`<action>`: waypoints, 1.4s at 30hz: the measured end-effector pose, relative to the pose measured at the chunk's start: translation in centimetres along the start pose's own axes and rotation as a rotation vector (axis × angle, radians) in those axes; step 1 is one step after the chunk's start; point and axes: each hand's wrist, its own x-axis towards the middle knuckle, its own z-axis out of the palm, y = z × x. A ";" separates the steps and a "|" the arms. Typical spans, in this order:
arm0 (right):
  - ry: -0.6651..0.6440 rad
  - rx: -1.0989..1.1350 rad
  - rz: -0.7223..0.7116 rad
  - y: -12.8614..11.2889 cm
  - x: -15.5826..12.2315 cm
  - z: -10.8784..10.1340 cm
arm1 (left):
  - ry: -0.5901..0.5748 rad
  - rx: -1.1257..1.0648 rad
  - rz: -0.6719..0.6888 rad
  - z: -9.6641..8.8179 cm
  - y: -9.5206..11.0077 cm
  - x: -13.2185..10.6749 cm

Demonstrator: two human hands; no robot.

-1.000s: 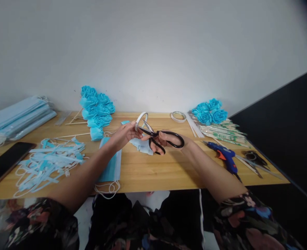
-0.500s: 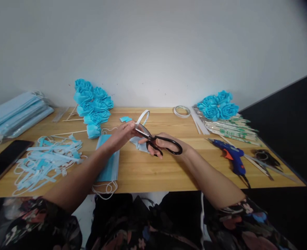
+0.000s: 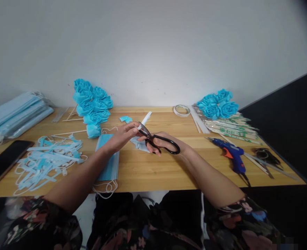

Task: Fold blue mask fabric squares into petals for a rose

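Black-handled scissors (image 3: 166,144) are held by my right hand (image 3: 157,141), its fingers through the handle loops. The blades look closed or nearly so and point up and left, towards my left fingertips. My left hand (image 3: 124,137) pinches a small white end of strip beside the blades. Just beyond the blades a white strip (image 3: 146,118) extends away from me; whether it joins the pinched end is hidden. Below my hands lies a crumpled pale blue piece (image 3: 140,144). Partly under my left forearm is a blue face mask (image 3: 108,168).
Blue fabric flowers (image 3: 93,104) stand at the back left, with more flowers (image 3: 218,105) at the back right. Cut mask strips (image 3: 47,159), a phone (image 3: 7,163) and stacked masks (image 3: 20,114) lie left. A tape roll (image 3: 182,110) and blue glue gun (image 3: 231,156) lie right.
The white strip was looped over the blades; now it lies straighter beyond them, with a short white end at my left fingers. The scissor blades have come closer together.
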 end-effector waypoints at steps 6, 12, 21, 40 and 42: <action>0.030 -0.033 0.018 -0.1 0.0 0.2 | -0.031 0.089 0.040 0.3 0.4 0.0; 0.045 -0.010 0.027 0.1 0.0 0.2 | -0.033 0.066 0.020 0.3 0.2 0.0; 0.118 0.010 0.020 -0.6 0.1 0.8 | -0.029 0.052 0.012 0.3 0.4 0.0; 0.062 0.045 0.115 0.5 0.5 1.3 | 0.189 0.163 0.019 0.4 0.4 0.1; 0.034 0.052 0.168 0.5 0.5 1.3 | 0.225 0.121 0.012 0.4 0.3 0.2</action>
